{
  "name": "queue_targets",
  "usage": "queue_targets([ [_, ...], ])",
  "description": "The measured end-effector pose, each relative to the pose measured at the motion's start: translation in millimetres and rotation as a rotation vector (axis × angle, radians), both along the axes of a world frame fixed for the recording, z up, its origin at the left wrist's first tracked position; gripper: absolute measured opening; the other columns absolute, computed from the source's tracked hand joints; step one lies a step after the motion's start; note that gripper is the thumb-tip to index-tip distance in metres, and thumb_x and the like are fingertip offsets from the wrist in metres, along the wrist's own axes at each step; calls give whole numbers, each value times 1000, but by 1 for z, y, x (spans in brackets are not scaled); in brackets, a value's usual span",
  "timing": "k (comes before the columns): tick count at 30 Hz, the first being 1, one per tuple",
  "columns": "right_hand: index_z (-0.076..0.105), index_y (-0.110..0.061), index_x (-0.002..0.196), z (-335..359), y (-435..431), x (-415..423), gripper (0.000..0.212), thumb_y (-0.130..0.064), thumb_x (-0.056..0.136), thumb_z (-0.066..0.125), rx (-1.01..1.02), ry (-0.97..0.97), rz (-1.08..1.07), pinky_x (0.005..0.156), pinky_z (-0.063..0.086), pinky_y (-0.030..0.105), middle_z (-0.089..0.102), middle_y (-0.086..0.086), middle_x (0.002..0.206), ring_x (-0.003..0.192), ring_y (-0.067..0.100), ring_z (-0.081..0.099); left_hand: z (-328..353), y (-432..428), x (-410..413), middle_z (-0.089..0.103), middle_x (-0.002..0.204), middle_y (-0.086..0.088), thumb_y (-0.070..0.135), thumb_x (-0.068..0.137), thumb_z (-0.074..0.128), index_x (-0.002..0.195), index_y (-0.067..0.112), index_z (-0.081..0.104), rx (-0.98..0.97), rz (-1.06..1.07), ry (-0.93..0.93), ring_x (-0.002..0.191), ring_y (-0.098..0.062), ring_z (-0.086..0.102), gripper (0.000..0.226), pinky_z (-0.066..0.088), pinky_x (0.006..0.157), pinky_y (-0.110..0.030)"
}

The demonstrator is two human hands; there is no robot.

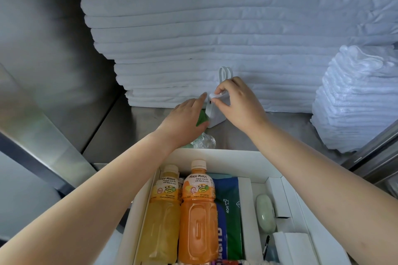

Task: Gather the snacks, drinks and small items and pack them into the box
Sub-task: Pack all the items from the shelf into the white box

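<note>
Head view: the white thing point(216, 114) is pinched at its top by the right hand point(239, 101), mid frame, above the box point(215, 155).
Left hand point(185, 118): laid flat, fingers straight, over a green packet point(201, 119).
Risk: the white thing could be dropped, as only its top is held.
Hidden: most of the packet. What the white thing is cannot be told.

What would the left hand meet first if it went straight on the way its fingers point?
The white case that the right hand pinches; the fingertips of the left hand seem nearly on it, though depth is unclear.
</note>
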State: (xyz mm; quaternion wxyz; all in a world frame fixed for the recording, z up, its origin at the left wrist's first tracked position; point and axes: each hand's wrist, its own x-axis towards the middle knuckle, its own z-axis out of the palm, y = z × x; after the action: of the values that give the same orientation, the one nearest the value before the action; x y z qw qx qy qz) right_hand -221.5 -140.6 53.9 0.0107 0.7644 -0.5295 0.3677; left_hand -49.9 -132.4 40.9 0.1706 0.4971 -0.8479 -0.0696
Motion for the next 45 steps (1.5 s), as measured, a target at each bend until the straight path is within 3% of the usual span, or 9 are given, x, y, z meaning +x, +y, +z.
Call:
queue_targets([
  [10, 50, -3, 88, 3, 5, 2, 25, -12, 77, 70, -10, -37, -1, 60, 39, 34, 48, 9, 94, 73, 25, 49, -2, 1, 1, 48, 137, -4, 24, 87, 60, 148, 19, 19, 7, -105, 99, 122, -21, 44, 74, 31, 89, -21],
  [13, 40, -3, 107, 0, 7, 5, 38, -7, 77, 63, 19, -127, -20, 56, 31, 28, 48, 7, 101, 73, 29, 52, -1, 1, 1, 49, 137, 1, 23, 85, 62, 147, 23, 21, 23, -133, 117, 121, -17, 43, 74, 30, 87, -16],
  [18, 3, -15, 145, 4, 7, 3, 88, -13, 82, 64, 170, -274, -56, 62, 40, 24, 56, 9, 126, 89, 29, 63, 1, 3, 0, 51, 135, 11, 21, 85, 62, 145, 25, 23, 52, -173, 161, 119, -8, 43, 72, 27, 83, -10],
  [21, 30, -10, 126, -1, 7, 1, 56, -19, 82, 64, 289, -106, -160, 57, 38, 31, 59, 8, 99, 86, 35, 60, -1, 2, 1, 51, 135, 12, 21, 87, 60, 145, 24, 22, 41, -157, 148, 117, -11, 45, 70, 29, 82, -12],
  [25, 34, -11, 100, -1, 9, 2, 33, -19, 81, 60, 362, -48, -218, 46, 28, 30, 51, 4, 80, 69, 31, 51, -4, 1, 1, 51, 134, 13, 22, 88, 58, 145, 24, 23, 26, -169, 128, 115, -10, 46, 66, 26, 79, -9],
  [34, 40, -15, 113, 4, 18, 3, 41, -2, 75, 49, 241, 73, -109, 46, 28, 30, 53, 6, 82, 68, 30, 46, 0, 3, 2, 36, 141, -5, 16, 87, 59, 143, 13, 30, -150, -70, 208, 118, -23, 48, 63, 39, 83, -24],
  [39, 49, -7, 108, 8, 20, -1, 40, 10, 73, 44, 167, 140, -121, 63, 41, 37, 54, 11, 102, 92, 32, 51, -1, 2, 2, 28, 151, 3, 18, 90, 57, 146, 20, 27, -77, -94, 156, 134, -16, 32, 64, 30, 102, -23],
  [42, 52, -8, 116, 9, 18, -3, 41, 6, 77, 51, 136, 166, -153, 77, 47, 40, 54, 9, 112, 104, 29, 51, -1, 0, -1, 33, 149, 5, 18, 91, 53, 147, 24, 24, -45, -109, 116, 132, -14, 34, 63, 30, 95, -20],
  [45, 49, -8, 118, 11, 18, -1, 36, -7, 83, 58, 183, 171, -120, 74, 47, 39, 57, 10, 108, 99, 29, 53, 1, -2, -4, 37, 146, 2, 23, 94, 50, 146, 22, 25, -51, -72, 90, 126, -18, 40, 58, 36, 89, -25],
])
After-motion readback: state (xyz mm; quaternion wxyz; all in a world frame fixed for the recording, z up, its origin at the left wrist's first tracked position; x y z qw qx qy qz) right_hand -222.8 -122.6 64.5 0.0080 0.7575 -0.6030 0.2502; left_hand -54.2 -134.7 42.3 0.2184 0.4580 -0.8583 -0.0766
